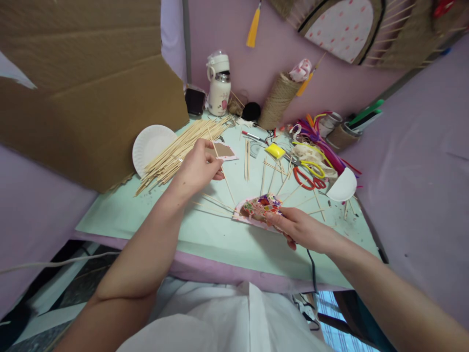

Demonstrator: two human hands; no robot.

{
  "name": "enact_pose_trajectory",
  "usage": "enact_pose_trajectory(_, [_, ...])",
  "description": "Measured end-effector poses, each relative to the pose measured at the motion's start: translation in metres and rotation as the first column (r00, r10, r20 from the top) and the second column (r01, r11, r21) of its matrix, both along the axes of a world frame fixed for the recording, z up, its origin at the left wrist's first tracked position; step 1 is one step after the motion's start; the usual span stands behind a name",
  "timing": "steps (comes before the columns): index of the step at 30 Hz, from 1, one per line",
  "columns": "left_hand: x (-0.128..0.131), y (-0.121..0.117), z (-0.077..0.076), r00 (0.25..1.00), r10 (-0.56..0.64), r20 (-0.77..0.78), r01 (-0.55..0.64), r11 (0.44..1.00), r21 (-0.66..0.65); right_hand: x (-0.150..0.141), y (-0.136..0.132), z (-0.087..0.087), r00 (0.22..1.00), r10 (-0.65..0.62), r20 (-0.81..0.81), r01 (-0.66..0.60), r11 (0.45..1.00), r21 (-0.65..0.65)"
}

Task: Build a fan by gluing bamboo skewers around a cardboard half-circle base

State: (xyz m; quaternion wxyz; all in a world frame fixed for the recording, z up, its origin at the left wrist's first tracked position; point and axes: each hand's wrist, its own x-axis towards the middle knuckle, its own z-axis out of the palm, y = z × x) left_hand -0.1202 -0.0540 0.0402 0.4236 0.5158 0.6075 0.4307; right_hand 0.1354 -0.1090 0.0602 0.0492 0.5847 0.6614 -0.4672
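Observation:
My left hand point(205, 161) is closed in a pinch on a thin bamboo stick point(229, 186), which slants down to the right. The stick's lower end comes close to a card piece with a pink-and-white edge point(237, 215). Several sticks point(273, 176) fan out around that piece. My right hand point(296, 225) is wrapped round a flower-patterned glue gun point(262, 203), held low over the card piece; a dark cord point(313, 271) hangs below this hand. Behind my left hand lies another brown card piece with a pale edge point(225, 150). The glue gun's tip is hard to make out.
A pile of bamboo sticks point(164, 164) lies beside a white paper plate point(150, 142). Red-handled scissors point(304, 178), a yellow packet point(275, 151) and pipe cleaners point(318, 129) lie right. Behind stand a white bottle point(220, 93) and a twine roll point(278, 100). Cardboard point(91, 98) rises left.

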Motion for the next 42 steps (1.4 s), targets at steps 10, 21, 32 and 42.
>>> enact_pose_trajectory(10, [0.0, -0.001, 0.001, 1.0, 0.002, -0.004, -0.002, 1.0, 0.008, 0.001, 0.0, 0.0, 1.0, 0.0, 0.011, 0.0, 1.0, 0.002])
enact_pose_trajectory(21, [-0.002, 0.0, -0.001, 0.999, -0.014, -0.035, 0.014, 1.0, 0.003, 0.012, -0.023, 0.015, 0.991, -0.014, 0.133, -0.044, 0.907, 0.42])
enact_pose_trajectory(32, [0.008, 0.004, -0.003, 0.991, 0.04, -0.127, -0.037, 0.999, 0.024, 0.137, -0.064, -0.02, 0.743, -0.663, 0.091, 0.328, 0.48, 0.814])
enact_pose_trajectory(42, [0.027, -0.004, -0.007, 0.968, -0.041, -0.247, 0.049, 0.999, 0.024, 0.203, -0.076, -0.08, 0.537, -0.69, 0.486, 0.165, 0.651, 0.741])
